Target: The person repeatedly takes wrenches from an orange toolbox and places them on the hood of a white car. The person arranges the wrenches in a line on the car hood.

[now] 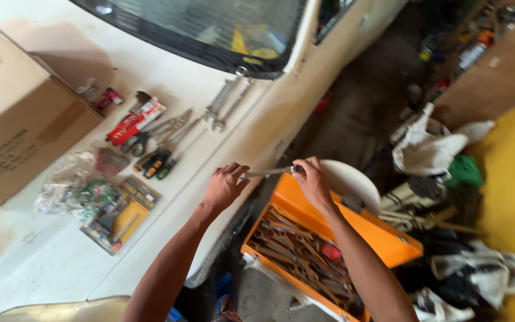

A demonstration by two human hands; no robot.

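**Both hands on one wrench above the open toolbox**

At far left a cardboard box [19, 119] sits on the white car body [222, 113], which serves as the surface. Beside it lie a clear plastic bag [67, 185], a yellow-backed blister pack [120, 214], a red-and-white tube [135, 121], pliers [156, 162] and, nearer the windscreen, two spanners [226, 104] side by side.

The left hand [225, 186] is closed by its fingertips on one end of a slim metal wrench [267, 173]. The wrench is held level in the air, just off the edge of the car body. The right hand [313, 182] grips its other end, fingers curled round.

Directly below and to the right stands an orange toolbox [388, 238], lid open, full of loose wrenches. A white round lid [353, 182] shows behind the right hand. Rags and bags [430, 146] lie on the floor at right.
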